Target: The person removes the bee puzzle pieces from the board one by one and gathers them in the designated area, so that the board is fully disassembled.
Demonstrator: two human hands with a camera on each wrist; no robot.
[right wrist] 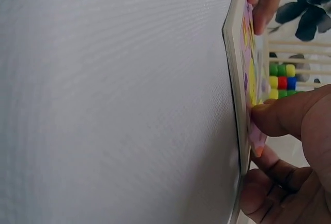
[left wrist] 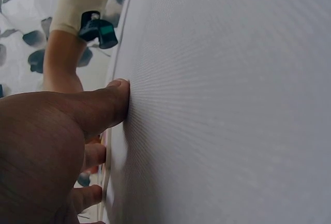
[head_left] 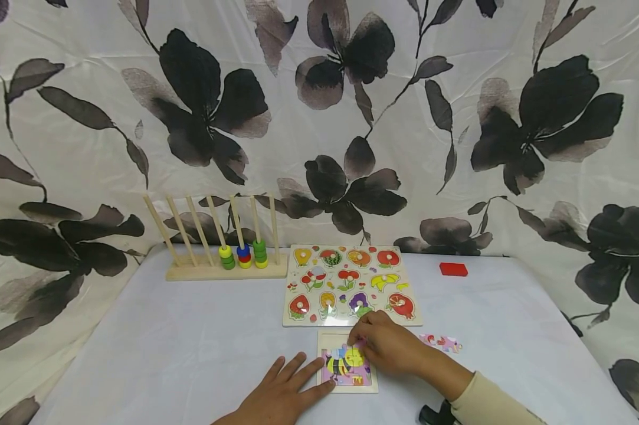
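A small bee jigsaw puzzle sits in a pale wooden tray (head_left: 348, 390) near the front of the table. My left hand (head_left: 284, 394) spreads its fingers straight, with fingertips on the tray's left side. Over the upper right of the tray, my right hand (head_left: 392, 347) pinches a pink and yellow puzzle piece (right wrist: 256, 140) between thumb and fingers. The piece stands tilted against the picture in the right wrist view; its far side is hidden by fingers. Just right of this hand lie loose pink puzzle pieces (head_left: 446, 343).
A fruit peg puzzle board (head_left: 286, 295) lies directly behind the tray. A wooden bead rack (head_left: 192, 273) with upright rods and coloured rings stands at the back left. A red block (head_left: 454, 269) rests at the back right. Floral cloth hangs behind the white table (head_left: 154, 354).
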